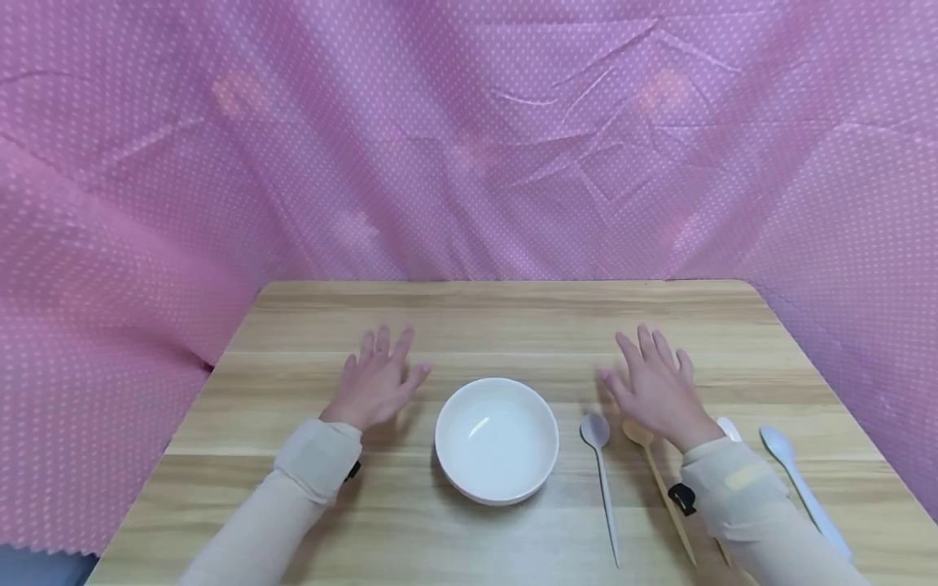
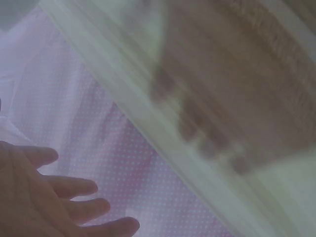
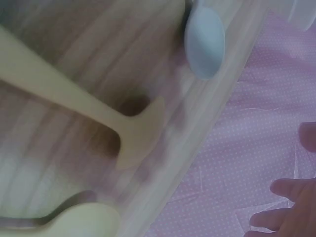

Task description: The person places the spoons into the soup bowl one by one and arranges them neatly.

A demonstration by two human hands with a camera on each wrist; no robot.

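Note:
Fingers spread, my left hand (image 1: 377,382) hovers over the table to the left of a white round bowl (image 1: 497,439). It holds nothing; the left wrist view shows the palm side of the hand (image 2: 39,197) with fingers extended. To the right of the bowl my right hand (image 1: 655,391) is also spread and holds nothing. Beneath and beside it lie a grey spoon (image 1: 597,431) and a beige utensil (image 1: 659,476), whose flared end (image 3: 140,136) shows in the right wrist view. The right wrist partly covers a white utensil (image 1: 729,429).
A pale blue spoon (image 1: 787,460) lies farthest right, beside the right forearm. The wooden table (image 1: 469,317) ends at a back edge, and a pink dotted cloth (image 1: 469,163) hangs behind it and along both sides.

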